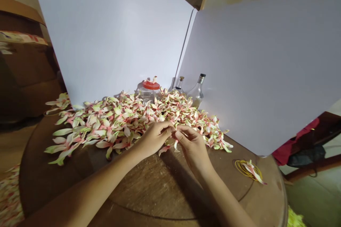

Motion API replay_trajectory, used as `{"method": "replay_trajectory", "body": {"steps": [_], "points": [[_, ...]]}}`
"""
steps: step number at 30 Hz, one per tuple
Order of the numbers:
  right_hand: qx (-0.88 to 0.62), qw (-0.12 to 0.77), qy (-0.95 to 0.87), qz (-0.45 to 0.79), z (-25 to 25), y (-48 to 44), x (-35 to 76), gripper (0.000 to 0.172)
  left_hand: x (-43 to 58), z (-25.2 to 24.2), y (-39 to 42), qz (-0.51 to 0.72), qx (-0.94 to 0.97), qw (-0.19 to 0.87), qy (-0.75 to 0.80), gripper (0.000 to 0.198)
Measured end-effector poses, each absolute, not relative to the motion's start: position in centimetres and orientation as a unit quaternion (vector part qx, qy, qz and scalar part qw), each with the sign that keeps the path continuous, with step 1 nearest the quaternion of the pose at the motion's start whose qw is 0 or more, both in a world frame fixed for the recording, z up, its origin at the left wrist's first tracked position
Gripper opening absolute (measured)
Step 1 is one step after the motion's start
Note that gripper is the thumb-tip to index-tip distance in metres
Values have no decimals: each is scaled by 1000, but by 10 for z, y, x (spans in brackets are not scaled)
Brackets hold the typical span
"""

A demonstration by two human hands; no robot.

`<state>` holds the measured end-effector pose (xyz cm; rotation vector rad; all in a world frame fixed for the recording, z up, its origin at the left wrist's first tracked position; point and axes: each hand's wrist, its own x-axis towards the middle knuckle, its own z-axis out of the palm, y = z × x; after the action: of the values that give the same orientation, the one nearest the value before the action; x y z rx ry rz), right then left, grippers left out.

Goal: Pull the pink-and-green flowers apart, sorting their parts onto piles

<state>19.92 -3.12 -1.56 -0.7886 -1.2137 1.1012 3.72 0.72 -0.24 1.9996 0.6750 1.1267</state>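
My left hand (156, 138) and my right hand (192, 146) meet at the fingertips just in front of a large heap of pink, cream and green petals (125, 120). Between the fingertips I see a thin pale petal, partly hidden by the fingers. Another petal (176, 145) hangs just below the fingers of my right hand, and a loose one (163, 150) lies beside my left hand. Both hands are above a round wooden tabletop (160, 191). Yellow rubber bands (246, 170) lie to the right, with a small petal bundle (253, 172) across them.
Behind the heap stand a glass jar with a red lid (148, 91) and glass bottles (196, 91) against white boards (106, 32). More petals (9, 198) lie below the table at the left. Dark red cloth (295, 145) hangs beyond the right edge.
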Motion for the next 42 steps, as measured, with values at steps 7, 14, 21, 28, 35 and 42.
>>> {"method": "replay_trajectory", "body": {"steps": [7,14,21,28,35,42], "points": [[-398,593,-593,372,-3,-36,199,14,35,3,5,444,771,359,281,37],[-404,583,-598,373,-4,-35,201,16,36,1,5,444,762,370,291,34],[-428,551,-605,384,2,-41,199,26,33,8,-2,434,786,317,307,36],[-460,538,-608,360,-1,-35,207,20,36,6,-6,457,784,289,305,33],[-448,738,-342,371,-9,-12,240,8,26,2,10,634,586,318,392,29],[-394,800,-299,340,8,-10,273,10,7,17,16,620,492,443,420,27]]}}
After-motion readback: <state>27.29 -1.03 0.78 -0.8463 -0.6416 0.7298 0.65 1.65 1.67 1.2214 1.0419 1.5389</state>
